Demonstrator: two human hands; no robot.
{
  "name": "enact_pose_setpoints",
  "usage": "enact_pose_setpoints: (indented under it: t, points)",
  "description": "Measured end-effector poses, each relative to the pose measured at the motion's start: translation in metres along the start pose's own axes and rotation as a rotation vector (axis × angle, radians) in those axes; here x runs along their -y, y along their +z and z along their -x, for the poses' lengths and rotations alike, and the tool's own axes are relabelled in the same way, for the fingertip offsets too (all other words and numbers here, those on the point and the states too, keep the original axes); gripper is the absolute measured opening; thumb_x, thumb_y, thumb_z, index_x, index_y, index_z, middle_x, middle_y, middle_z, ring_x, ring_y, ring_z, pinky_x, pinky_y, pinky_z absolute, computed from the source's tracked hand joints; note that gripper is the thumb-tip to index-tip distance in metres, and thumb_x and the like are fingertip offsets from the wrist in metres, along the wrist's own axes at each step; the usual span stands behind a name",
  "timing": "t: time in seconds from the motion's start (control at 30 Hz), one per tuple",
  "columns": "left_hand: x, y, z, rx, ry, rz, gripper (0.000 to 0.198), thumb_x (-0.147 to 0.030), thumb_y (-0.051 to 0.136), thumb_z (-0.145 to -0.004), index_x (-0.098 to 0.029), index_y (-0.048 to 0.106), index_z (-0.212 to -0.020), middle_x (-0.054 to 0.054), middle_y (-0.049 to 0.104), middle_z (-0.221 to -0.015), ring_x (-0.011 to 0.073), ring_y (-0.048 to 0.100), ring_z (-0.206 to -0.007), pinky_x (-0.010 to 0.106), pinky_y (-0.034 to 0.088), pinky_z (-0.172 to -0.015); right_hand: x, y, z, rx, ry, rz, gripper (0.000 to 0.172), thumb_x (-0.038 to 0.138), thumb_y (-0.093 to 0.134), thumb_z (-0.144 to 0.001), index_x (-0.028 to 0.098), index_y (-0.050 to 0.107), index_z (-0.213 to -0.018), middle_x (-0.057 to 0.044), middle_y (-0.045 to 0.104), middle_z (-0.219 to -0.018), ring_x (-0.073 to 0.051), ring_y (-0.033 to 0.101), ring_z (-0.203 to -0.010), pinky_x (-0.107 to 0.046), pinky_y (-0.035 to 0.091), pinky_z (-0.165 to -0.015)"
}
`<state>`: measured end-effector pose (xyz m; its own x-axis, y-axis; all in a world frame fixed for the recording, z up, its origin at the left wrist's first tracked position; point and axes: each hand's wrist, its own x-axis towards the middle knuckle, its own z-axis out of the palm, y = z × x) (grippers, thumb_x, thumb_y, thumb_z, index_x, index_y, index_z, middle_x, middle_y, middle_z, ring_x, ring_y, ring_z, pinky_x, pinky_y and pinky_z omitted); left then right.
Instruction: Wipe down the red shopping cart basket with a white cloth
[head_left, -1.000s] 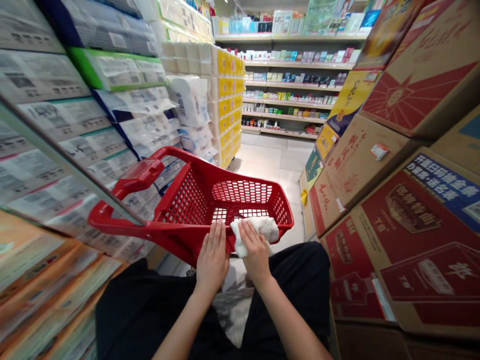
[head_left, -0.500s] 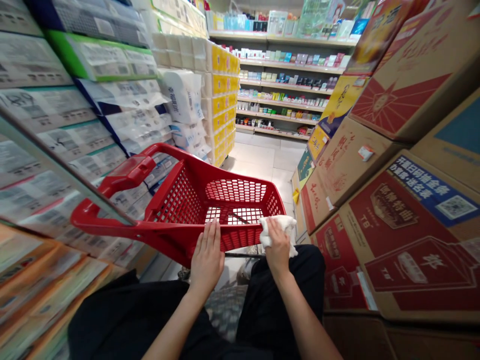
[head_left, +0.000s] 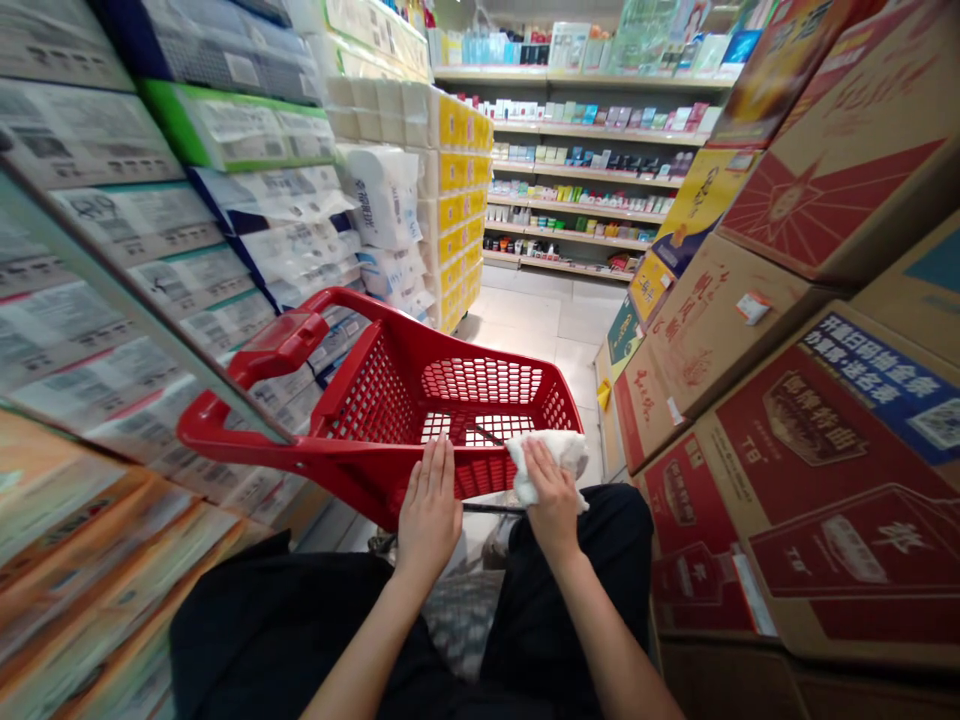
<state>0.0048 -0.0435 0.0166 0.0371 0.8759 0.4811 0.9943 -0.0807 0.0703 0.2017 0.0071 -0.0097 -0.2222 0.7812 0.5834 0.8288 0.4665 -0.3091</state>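
Right grip point(head_left: 553, 502) over white cloth point(head_left: 574, 454)

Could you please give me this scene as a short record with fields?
Left hand: fingers straight, resting on the near side of the red basket
Right hand: holding a white cloth against that side, near the end away from the handle
Basket interior: perforated walls
Left side: stacked wrapped packs
Right side: stacked cartons
Background: shelves of small boxes and bottles
Floor: pale tiles
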Motion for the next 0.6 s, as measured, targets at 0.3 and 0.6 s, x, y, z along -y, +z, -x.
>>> enact_pose_setpoints:
  t: [0.3, 0.6]
  points:
    - [0.000, 0.007, -0.006, -0.023, -0.004, 0.027, 0.085, -0.011, 0.048, -0.081, -0.010, 0.007, -0.155, 0.012, 0.024, -0.160, 0.0253, 0.017, -0.149, 0.043, 0.025, -0.120, -0.054, -0.013, -0.005, -0.011, 0.209, 0.078, 0.072, -0.001, 0.041, -0.072, 0.018, 0.049, -0.141, -0.009, 0.052, -0.145, -0.023, 0.046, -0.136, -0.036, 0.043, -0.097]
    - [0.004, 0.010, -0.003, -0.033, 0.004, -0.030, 0.078, -0.013, 0.045, -0.085, -0.008, 0.011, -0.155, 0.013, 0.026, -0.159, 0.0250, 0.018, -0.149, 0.043, 0.025, -0.120, 0.090, 0.022, -0.025, 0.123, -0.026, -0.072, 0.069, -0.003, 0.039, -0.077, 0.018, 0.046, -0.143, -0.005, 0.046, -0.149, -0.018, 0.039, -0.140, -0.032, 0.038, -0.095]
